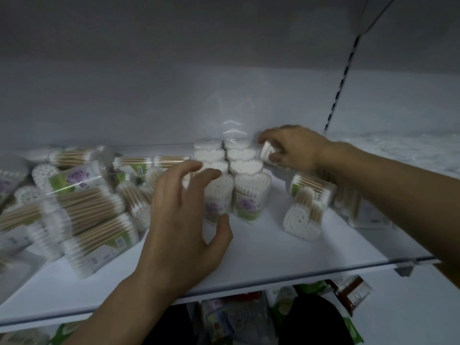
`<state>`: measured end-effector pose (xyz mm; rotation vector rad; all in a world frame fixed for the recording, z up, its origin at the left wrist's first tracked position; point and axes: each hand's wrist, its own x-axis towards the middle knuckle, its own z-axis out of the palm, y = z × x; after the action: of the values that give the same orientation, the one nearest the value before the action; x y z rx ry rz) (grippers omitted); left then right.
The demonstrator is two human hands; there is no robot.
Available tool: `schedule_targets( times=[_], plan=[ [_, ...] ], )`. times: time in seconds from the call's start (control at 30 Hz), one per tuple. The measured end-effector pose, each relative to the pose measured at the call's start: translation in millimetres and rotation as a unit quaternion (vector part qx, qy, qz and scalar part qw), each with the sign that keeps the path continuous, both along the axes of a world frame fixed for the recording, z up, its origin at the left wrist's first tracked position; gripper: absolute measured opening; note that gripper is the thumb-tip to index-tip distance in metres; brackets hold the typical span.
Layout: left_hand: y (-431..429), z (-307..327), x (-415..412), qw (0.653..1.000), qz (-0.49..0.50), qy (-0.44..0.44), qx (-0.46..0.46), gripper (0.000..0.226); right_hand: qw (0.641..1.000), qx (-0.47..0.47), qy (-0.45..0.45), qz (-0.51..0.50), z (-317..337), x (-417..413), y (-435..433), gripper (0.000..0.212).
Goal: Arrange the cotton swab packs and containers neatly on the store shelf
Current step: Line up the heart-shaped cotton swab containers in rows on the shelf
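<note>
- My left hand [184, 215] has its grip curled round the front pack [220, 195], fingers over the top and thumb low on its front.
- That pack stands upright at mid-shelf, long axis vertical, swab tips up.
- It heads the left of 2 rows [242, 160] of upright heart-shaped packs, 4 deep, running straight back to the wall [149, 108].
- My right hand [296, 148] has its grip pinching a tilted pack [266, 151] at the back, just right of the rows, white end facing them.
- The left heap [92, 207] lies on its sides, long axes mostly across the shelf, some crossed, crowding close to my left hand.
- The right packs [305, 212] are toppled; 1 shows its heart face toward me.
- Bare shelf [261, 252] shows from the rows to the front edge, plus a lane between the rows and the right packs.
</note>
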<state>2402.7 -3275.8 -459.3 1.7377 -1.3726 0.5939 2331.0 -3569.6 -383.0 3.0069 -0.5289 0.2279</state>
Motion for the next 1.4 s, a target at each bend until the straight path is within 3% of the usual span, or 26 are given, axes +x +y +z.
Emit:
schedule_targets(
  times=[0.07,0.17,0.33,0.5,0.7,0.83,1.0,1.1,1.2,1.3,1.4],
  plan=[
    [-4.4,9.1,-12.9,0.996,-0.025,-0.082,0.003,0.04,0.998,0.014,-0.051,-0.019,12.2,-12.1,0.8,0.042],
    [-24.8,24.7,-36.9,0.983,-0.097,-0.127,0.09,0.028,0.989,0.047,-0.136,-0.032,30.9,-26.5,10.5,0.038],
    [-77.3,22.8,-49.3,0.93,-0.075,-0.277,0.23,0.057,0.967,0.125,-0.223,-0.02,51.6,-52.4,31.5,0.034],
    [-94.3,21.9,-36.8,0.921,-0.075,-0.307,0.228,0.043,0.947,0.208,-0.246,0.008,56.7,-74.5,40.5,0.047],
    [-75.5,47.0,-31.3,0.967,-0.142,-0.139,0.161,0.043,0.919,0.31,-0.244,-0.018,50.0,-64.2,25.7,0.043],
    [-62.4,71.2,-15.7,0.975,-0.148,-0.032,0.165,0.052,0.959,0.239,-0.152,-0.02,38.9,-34.4,20.5,0.043],
    [-65.6,88.1,32.0,0.968,-0.197,0.116,0.102,0.029,0.973,0.191,-0.108,-0.07,12.3,8.4,11.6,0.048],
    [-63.4,92.4,53.3,0.958,-0.198,0.198,0.059,0.032,0.972,0.191,-0.096,-0.099,0.2,16.5,7.2,0.049],
    [-64.2,95.6,60.1,0.954,-0.178,0.24,0.028,0.025,0.956,0.233,-0.137,-0.113,-6.6,16.7,8.1,0.041],
    [-71.7,98.0,60.3,0.961,-0.169,0.217,0.024,0.02,0.93,0.256,-0.228,-0.132,-18.1,16.1,15.8,0.027],
    [-80.4,98.5,62.2,0.966,-0.154,0.205,0.038,0.019,0.902,0.27,-0.308,-0.134,-29.1,17.1,24.7,0.037]
  ],
)
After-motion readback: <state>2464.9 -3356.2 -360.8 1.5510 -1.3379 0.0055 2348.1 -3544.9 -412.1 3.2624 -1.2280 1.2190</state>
